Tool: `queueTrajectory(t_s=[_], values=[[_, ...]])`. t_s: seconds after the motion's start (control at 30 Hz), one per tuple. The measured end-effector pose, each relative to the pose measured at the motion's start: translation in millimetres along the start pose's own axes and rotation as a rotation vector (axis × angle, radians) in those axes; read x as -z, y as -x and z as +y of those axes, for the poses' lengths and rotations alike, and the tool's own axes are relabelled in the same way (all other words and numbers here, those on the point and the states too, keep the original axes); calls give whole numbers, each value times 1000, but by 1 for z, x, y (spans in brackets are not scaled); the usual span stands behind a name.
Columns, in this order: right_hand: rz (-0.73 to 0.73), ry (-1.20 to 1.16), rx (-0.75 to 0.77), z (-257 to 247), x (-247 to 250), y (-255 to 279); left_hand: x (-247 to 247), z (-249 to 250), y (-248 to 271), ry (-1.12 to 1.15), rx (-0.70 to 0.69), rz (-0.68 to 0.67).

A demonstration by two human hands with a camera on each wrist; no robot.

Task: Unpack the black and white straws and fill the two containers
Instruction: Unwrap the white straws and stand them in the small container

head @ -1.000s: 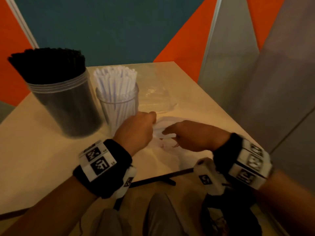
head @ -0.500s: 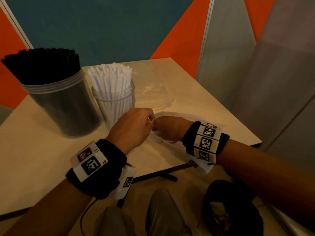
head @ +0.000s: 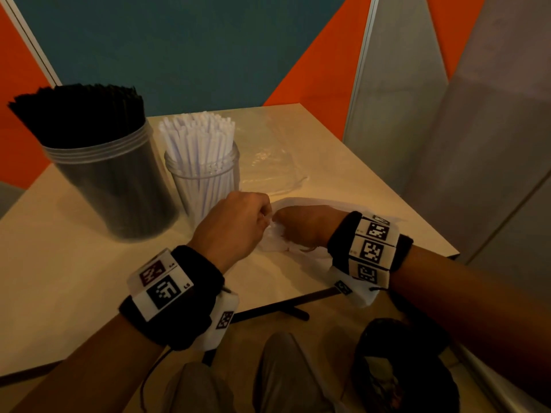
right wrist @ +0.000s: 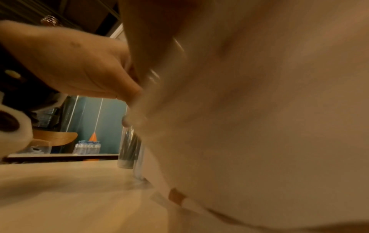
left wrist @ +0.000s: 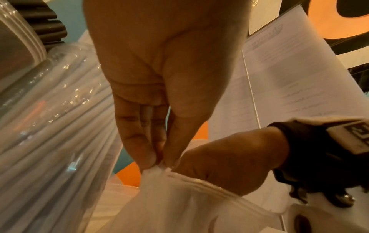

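A tall clear container (head: pixel 119 186) packed with black straws (head: pixel 80 114) stands at the table's left. Right of it is a smaller clear jar (head: pixel 205 174) full of white straws (head: pixel 199 135). Just in front of the jar, both hands meet on a whitish zip-top plastic bag (head: pixel 275 242) lying on the table. In the left wrist view my left hand (left wrist: pixel 157 162) pinches the bag's top corner (left wrist: pixel 179 205) between thumb and fingers. My right hand (left wrist: pixel 229 165) grips the zip edge right beside it. What the bag holds is hidden.
An empty clear plastic bag (head: pixel 274 162) lies flat behind the hands. The table's right edge (head: pixel 429 234) runs close to my right wrist, with grey wall panels beyond. A black bag (head: pixel 402 371) sits on the floor under the near edge, beside my knees.
My right hand has slid left across the bag and turned at the wrist, and it now meets the left hand at the bag's edge. The left hand stayed nearly still.
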State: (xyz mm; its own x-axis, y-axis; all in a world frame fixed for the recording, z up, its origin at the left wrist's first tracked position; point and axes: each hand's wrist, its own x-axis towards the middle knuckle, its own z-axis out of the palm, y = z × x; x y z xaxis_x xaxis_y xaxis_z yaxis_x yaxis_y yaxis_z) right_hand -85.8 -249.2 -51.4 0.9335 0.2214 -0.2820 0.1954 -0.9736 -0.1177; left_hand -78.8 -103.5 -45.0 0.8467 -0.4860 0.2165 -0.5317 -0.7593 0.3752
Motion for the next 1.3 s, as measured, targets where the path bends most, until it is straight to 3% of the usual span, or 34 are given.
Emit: queueTrajectory(t_s=[0.3,0.8,1.1,1.3], values=[[193,2,40,8,25,31,5,2,-4,1,-19,32],[-55,125,-68,7,-4,2,6,13,3,18,-71,38],[90,-74,-41,8,1,5,1,5,1,0,-60,49],[186,-12,2,9,17,23,4,0,-5,-52,-35,60]])
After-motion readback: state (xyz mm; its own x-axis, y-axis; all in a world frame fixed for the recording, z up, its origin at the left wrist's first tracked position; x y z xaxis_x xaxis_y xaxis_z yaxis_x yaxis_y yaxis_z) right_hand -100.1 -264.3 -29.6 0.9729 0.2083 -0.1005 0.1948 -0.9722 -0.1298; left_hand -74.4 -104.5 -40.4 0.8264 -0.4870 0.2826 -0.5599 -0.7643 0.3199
